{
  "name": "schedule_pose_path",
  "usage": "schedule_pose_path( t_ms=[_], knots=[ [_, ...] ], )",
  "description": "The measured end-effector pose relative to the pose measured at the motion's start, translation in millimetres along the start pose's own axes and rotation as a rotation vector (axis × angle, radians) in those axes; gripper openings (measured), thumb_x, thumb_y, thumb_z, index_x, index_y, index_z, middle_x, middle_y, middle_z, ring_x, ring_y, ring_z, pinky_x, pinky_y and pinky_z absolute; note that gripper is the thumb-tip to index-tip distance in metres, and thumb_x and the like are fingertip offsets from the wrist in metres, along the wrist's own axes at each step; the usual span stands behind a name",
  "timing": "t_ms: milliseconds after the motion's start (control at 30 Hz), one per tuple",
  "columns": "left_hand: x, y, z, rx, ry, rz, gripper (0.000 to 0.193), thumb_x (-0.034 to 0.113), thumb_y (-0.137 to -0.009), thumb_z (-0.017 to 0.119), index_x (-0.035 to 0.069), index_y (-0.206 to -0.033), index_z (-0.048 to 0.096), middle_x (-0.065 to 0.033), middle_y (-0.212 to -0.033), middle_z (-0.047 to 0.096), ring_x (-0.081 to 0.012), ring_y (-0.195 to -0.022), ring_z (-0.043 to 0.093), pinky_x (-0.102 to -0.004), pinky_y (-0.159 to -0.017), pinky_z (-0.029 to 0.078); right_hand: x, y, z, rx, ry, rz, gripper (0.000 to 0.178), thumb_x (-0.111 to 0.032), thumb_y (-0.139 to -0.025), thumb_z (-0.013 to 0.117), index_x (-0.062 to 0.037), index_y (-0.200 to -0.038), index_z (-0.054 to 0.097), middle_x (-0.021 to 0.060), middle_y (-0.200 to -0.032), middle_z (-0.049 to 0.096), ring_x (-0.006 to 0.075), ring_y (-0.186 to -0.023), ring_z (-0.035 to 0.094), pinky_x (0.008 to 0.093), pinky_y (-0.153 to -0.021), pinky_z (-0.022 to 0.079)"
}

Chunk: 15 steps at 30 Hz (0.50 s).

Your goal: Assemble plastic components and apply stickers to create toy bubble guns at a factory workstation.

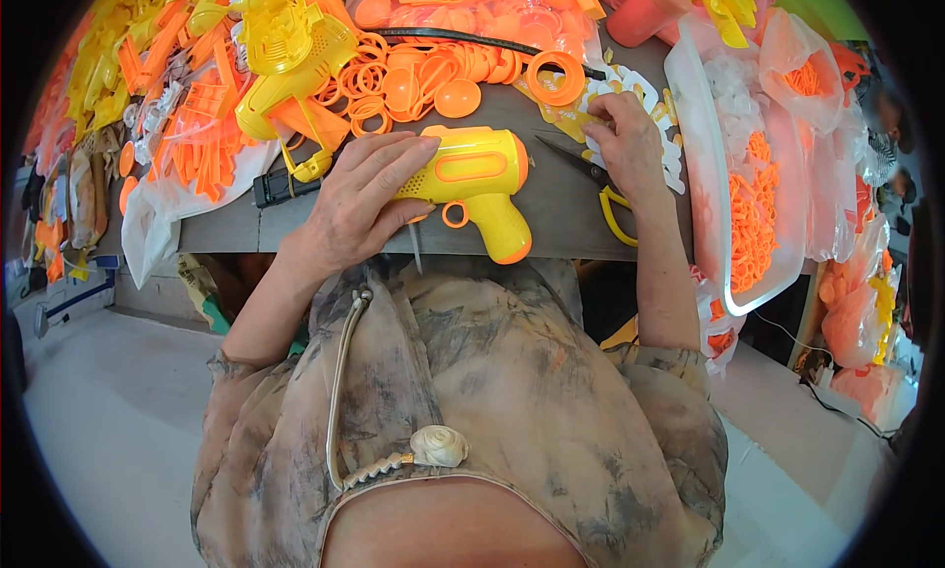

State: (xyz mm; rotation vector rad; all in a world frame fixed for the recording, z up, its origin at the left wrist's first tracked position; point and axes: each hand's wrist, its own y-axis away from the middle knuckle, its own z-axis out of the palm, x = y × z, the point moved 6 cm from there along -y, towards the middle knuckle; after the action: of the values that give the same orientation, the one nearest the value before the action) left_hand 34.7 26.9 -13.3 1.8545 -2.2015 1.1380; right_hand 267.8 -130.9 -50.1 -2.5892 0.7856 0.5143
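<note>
A yellow toy gun (477,179) with orange trim and an orange ring trigger lies on its side on the dark table. My left hand (369,189) grips its left end, fingers over the top and thumb along the lower side. To the right, my right hand (627,140) is over a pile of white and yellow sticker sheets (561,113), its thumb and fingertips pinched together. Whatever is between those fingertips is too small to make out. Scissors with a yellow handle (615,217) and dark blades lie between the toy gun and my right wrist.
Orange rings and caps (404,91) are heaped behind the toy gun, with yellow shell parts (295,56) at the far left. A white tray (701,174) of small orange pieces stands on the right. A black cylindrical tool (281,188) lies left of my left hand.
</note>
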Motion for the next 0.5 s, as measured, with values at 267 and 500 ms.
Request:
schedule_pose_path(
  t_ms=[267,500],
  knots=[
    [4.8,-8.4,-13.0,0.082,0.037,-0.036,0.062,0.015,-0.072,0.072,-0.001,-0.126,0.048,-0.0162,-0.112,0.058,-0.0316,-0.102,0.055,-0.0396,-0.086,0.045,20.6,-14.5,-13.9,0.014,-0.523,0.219,0.012,-0.004,-0.079,0.064,0.0026,-0.088,0.062,0.0007,-0.069,0.056,0.0062,-0.064,0.050,0.0221,-0.059,0.040],
    [4.4,-25.2,-19.5,0.190,0.156,-0.138,0.053,0.013,-0.074,0.072,0.000,-0.122,0.053,-0.0159,-0.107,0.059,-0.0292,-0.095,0.058,-0.0360,-0.081,0.047,25.6,-20.6,-9.4,-0.152,-0.506,0.318,0.009,-0.004,-0.079,0.063,0.0031,-0.083,0.063,0.0000,-0.069,0.056,0.0058,-0.066,0.050,0.0214,-0.059,0.040]
  ],
)
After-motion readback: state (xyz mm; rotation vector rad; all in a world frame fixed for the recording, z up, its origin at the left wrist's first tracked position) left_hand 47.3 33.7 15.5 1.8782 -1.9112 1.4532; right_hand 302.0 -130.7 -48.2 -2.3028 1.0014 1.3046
